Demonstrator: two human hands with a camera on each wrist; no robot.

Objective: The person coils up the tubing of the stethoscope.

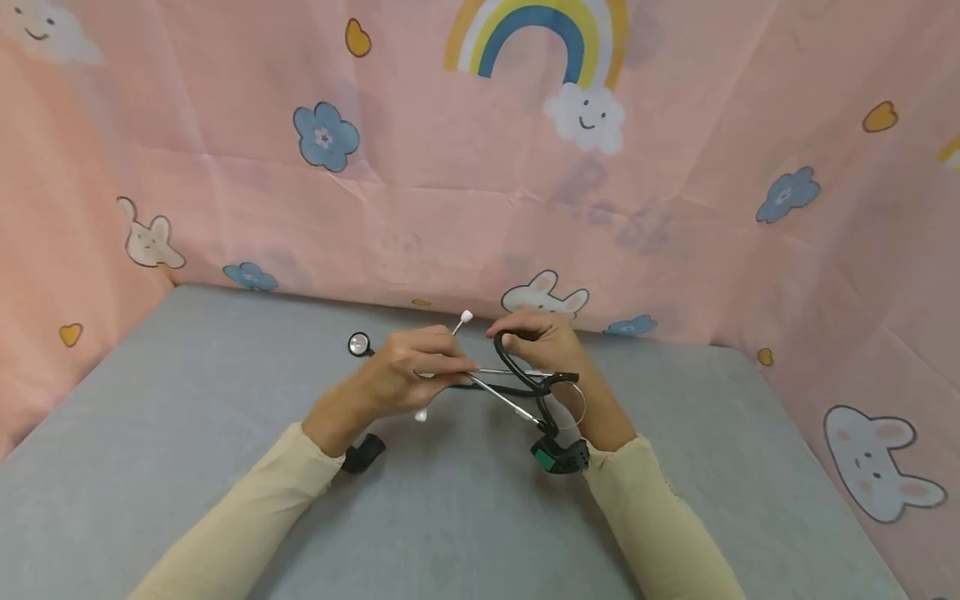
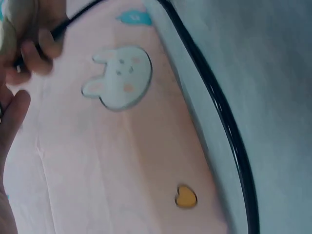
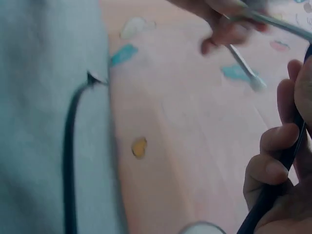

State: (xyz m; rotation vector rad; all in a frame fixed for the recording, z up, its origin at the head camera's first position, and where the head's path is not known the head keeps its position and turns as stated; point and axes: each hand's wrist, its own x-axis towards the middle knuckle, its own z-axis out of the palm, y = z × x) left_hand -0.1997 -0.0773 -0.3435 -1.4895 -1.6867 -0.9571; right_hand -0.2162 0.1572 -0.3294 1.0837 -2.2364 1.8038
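Observation:
Both hands hold a stethoscope with black tubing (image 1: 510, 392) above the grey table. My left hand (image 1: 420, 367) pinches its two metal ear tubes (image 1: 504, 398), and the white ear tips (image 1: 467, 317) stick out beyond the fingers. My right hand (image 1: 551, 342) grips the tubing, which bends in a loop by the fingertips. In the right wrist view, curled fingers (image 3: 273, 165) wrap the black tube. The round chest piece (image 1: 360, 343) lies left of my left hand, partly edge-on in the right wrist view. A long stretch of tube (image 2: 219, 107) curves across the left wrist view.
A grey-covered table (image 1: 450, 525) lies under the hands. Pink cloth (image 1: 420, 192) printed with rabbits, flowers and a rainbow hangs behind it and at both sides. Black wrist devices (image 1: 363, 454) sit at both sleeves, with a thin pale wire loop (image 1: 585, 406) by the right wrist.

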